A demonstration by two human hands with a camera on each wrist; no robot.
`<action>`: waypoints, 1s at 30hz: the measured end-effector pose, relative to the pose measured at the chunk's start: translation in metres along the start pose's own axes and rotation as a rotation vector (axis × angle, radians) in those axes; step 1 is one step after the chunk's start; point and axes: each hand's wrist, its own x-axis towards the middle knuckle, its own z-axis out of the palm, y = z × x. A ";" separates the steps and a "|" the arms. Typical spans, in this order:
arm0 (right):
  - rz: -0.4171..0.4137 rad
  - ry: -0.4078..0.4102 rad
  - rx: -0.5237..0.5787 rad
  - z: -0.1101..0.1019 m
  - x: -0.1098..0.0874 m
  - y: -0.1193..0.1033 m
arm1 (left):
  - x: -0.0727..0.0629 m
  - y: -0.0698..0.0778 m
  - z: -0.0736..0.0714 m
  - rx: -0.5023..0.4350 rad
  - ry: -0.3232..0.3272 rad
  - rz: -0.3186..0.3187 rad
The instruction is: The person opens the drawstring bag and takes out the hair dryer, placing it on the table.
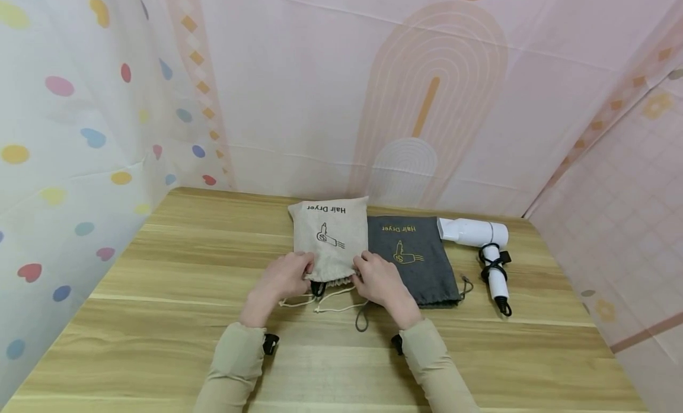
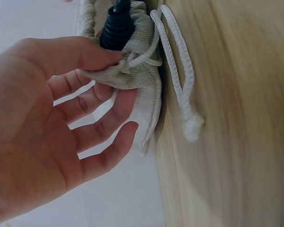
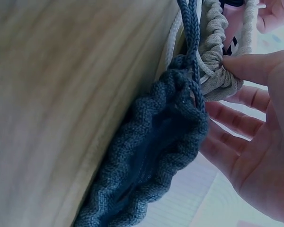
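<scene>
Pinching the two corners of its gathered mouth between thumbs and fingers, the left hand (image 1: 283, 275) and right hand (image 1: 381, 277) hold a beige drawstring bag (image 1: 331, 250) lettered "Hair Dryer". The bag extends away from the hands, printed face up, its lettering upside down to the person. Between the hands, a black cord (image 2: 117, 30) with a ribbed sleeve shows in the opening; what it joins is hidden inside the cloth. Some right fingertips disappear behind the hem. Cream drawcords (image 2: 193, 124) trail from the mouth.

Just right of it lies a dark grey drawstring bag (image 1: 421, 271), also lettered; whether the two bags overlap is hard to tell. Beside that rests a white hair dryer (image 1: 472, 232), black cable (image 1: 485, 275) wound around its handle. The forearms, in beige sleeves (image 1: 235, 357), are cut off by the head view's lower edge. The wood-grain table (image 1: 160, 312) meets pale patterned cloth (image 1: 288, 105) behind, with coloured spots on the left side.
</scene>
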 end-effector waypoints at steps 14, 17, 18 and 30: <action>-0.010 0.054 -0.004 -0.004 -0.002 0.005 | -0.002 -0.005 -0.002 -0.005 0.098 -0.004; -0.005 0.052 0.004 -0.005 -0.002 0.006 | -0.002 -0.006 -0.002 0.000 0.106 -0.001; -0.004 0.053 0.008 -0.005 -0.002 0.006 | -0.002 -0.007 -0.002 0.003 0.108 -0.001; 0.022 0.035 0.052 -0.007 -0.004 0.011 | -0.002 -0.014 -0.004 0.024 0.117 0.003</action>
